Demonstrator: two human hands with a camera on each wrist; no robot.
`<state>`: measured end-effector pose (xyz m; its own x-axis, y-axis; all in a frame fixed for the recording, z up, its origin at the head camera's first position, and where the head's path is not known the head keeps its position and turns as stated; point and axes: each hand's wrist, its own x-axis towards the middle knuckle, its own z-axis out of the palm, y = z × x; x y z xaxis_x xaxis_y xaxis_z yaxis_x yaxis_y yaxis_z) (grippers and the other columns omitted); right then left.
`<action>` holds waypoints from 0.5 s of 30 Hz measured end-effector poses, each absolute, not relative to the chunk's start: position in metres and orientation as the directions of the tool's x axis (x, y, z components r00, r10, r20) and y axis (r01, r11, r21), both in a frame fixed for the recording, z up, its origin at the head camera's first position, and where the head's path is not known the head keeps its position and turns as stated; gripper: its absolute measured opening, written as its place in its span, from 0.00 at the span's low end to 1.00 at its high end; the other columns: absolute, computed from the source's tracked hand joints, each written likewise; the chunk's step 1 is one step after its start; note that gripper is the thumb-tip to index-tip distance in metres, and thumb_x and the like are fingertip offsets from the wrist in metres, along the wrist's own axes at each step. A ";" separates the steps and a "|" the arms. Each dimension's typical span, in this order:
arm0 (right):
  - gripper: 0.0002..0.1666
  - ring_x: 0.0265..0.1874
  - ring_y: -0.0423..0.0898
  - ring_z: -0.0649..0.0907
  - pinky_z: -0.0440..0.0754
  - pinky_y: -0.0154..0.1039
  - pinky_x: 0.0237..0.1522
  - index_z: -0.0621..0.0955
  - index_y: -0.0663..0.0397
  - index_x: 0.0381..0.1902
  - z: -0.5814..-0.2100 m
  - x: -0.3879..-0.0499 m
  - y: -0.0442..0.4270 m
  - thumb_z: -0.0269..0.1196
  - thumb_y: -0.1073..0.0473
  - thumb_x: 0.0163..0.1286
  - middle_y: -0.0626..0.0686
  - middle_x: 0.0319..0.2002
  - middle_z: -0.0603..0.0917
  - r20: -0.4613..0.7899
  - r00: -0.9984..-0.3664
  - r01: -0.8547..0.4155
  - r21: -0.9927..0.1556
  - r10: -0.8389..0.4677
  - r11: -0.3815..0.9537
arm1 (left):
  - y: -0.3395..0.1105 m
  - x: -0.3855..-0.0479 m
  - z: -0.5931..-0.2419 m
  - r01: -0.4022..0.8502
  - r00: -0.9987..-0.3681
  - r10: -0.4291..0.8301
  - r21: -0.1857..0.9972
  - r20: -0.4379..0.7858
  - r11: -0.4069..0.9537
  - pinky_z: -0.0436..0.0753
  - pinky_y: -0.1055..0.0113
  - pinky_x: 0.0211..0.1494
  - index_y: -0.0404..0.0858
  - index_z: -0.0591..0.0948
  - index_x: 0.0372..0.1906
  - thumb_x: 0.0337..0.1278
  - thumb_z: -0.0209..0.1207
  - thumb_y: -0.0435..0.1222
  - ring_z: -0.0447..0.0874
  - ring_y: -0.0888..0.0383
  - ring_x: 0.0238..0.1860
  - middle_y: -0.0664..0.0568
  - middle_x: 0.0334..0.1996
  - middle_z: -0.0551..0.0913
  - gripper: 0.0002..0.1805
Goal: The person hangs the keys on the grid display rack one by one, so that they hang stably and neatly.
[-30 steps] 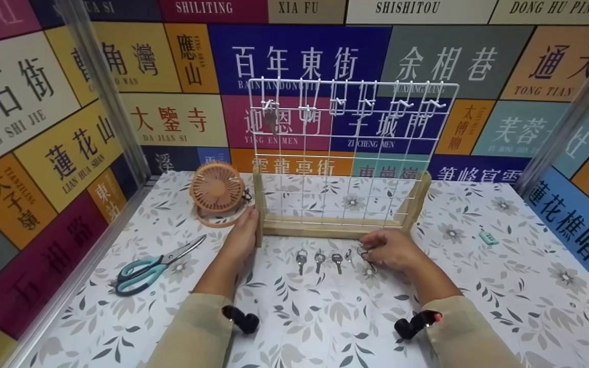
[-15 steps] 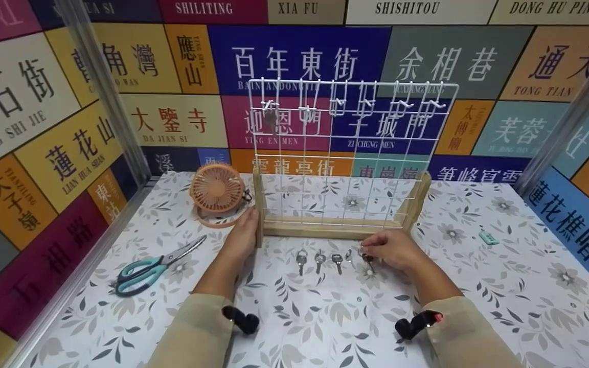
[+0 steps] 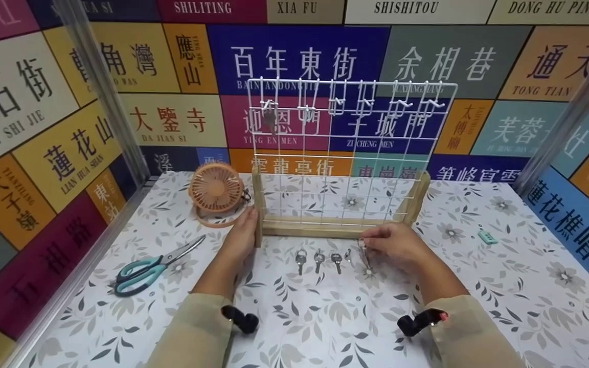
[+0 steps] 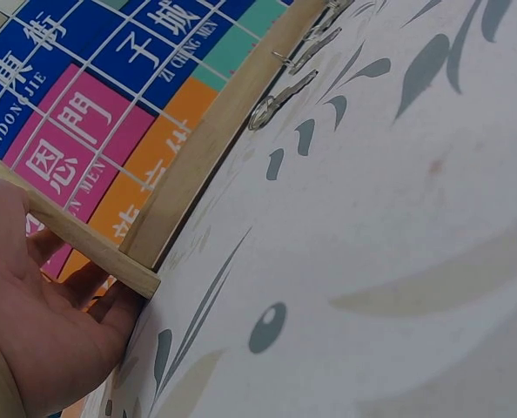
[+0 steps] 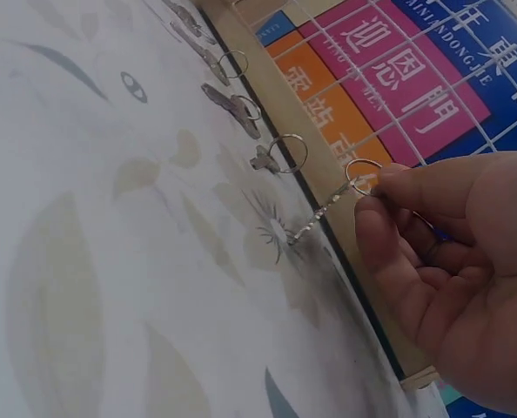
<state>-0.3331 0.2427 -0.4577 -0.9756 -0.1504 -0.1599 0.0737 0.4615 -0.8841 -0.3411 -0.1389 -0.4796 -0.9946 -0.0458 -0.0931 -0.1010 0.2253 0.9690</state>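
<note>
My right hand (image 3: 394, 243) pinches the metal ring of a key (image 5: 319, 213) between thumb and forefinger. That key hangs with its tip low, close to the table, before the rack's base. To its left, several keys (image 3: 319, 261) with rings lie in a row. A white wire grid rack (image 3: 343, 137) stands on a wooden base (image 3: 315, 232), with hooks along its top. One key (image 3: 270, 120) hangs on the leftmost hook. My left hand (image 3: 241, 235) holds the rack's left wooden post (image 4: 93, 239), its fingers partly behind the post in the left wrist view.
An orange fan (image 3: 216, 189) stands left of the rack. Teal-handled scissors (image 3: 143, 273) lie on the flower-patterned table (image 3: 294, 327) at left. A small mint-green object (image 3: 488, 236) lies at right. Colourful lettered panels (image 3: 299, 56) form the walls.
My right hand has shifted slightly up toward the rack's base and lifted the key by its ring, so it now hangs. My left hand stays at the post.
</note>
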 end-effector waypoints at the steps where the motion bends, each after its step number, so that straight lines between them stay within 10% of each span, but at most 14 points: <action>1: 0.16 0.38 0.42 0.90 0.90 0.37 0.47 0.89 0.61 0.57 -0.454 -0.332 0.243 0.70 0.60 0.75 0.53 0.43 0.93 -0.156 -0.976 0.070 -0.886 -0.153 0.457 | -0.139 -0.341 -0.480 -0.104 -0.994 -0.043 0.969 -0.097 0.226 0.47 0.39 0.90 0.51 0.56 0.88 0.85 0.37 0.61 0.48 0.42 0.89 0.47 0.88 0.55 0.37; 15: 0.15 0.41 0.40 0.91 0.92 0.36 0.51 0.87 0.63 0.58 -0.398 -0.307 0.209 0.68 0.65 0.76 0.46 0.45 0.91 0.018 -0.984 -0.032 -0.996 -0.179 0.078 | -0.141 -0.340 -0.482 -0.121 -0.993 -0.026 0.967 -0.118 0.223 0.47 0.37 0.89 0.53 0.55 0.88 0.84 0.36 0.65 0.48 0.41 0.89 0.48 0.88 0.54 0.39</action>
